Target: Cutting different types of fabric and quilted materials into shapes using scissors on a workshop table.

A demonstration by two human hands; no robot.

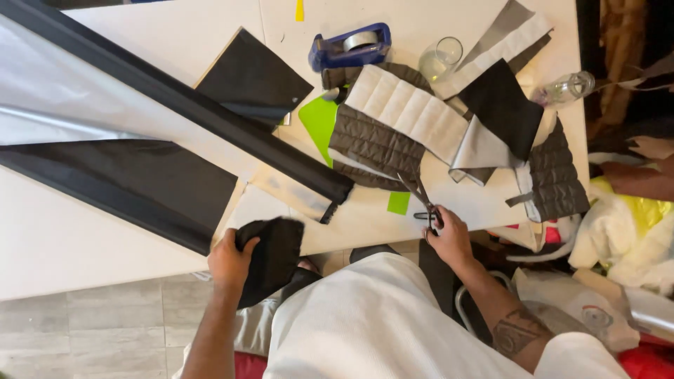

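1. Two things in your hands: a black fabric piece (270, 256) and a pair of scissors (423, 198).
2. Your left hand (228, 263) is closed on the black fabric piece at the near table edge, fingers curled into its left side; the cloth hangs off the edge toward your lap.
3. Your right hand (449, 237) holds the scissors by the handles, fingers through or around the loops, hard to tell which. Blades point away from you and look slightly parted.
4. Scissor tips lie over the lower edge of the dark quilted panel (375, 144), on the white table (84, 238).
5. A white padded strip (411, 112) lies across that panel, running up-left to down-right.
6. Just right of it: a grey fabric piece (484, 151), a black square of cloth (502, 105) on top, and a second quilted piece (558, 175) near the right table edge.
7. Green paper (319, 123) shows beside the panel's left edge; a small green scrap (398, 203) sits just left of the scissors.
8. A long black fabric roll (210, 116) runs diagonally from the far left to near the table's middle, over silver-grey sheet material (63, 105).
9. A black flat sheet (253, 77) lies behind the roll.
10. Far side: a blue tape dispenser (349, 45), a clear glass (441, 57) beside it, and a clear bottle (565, 88) lying on its side at right.
11. Another person's arm (639, 179) is at the right edge, well apart from your hands.
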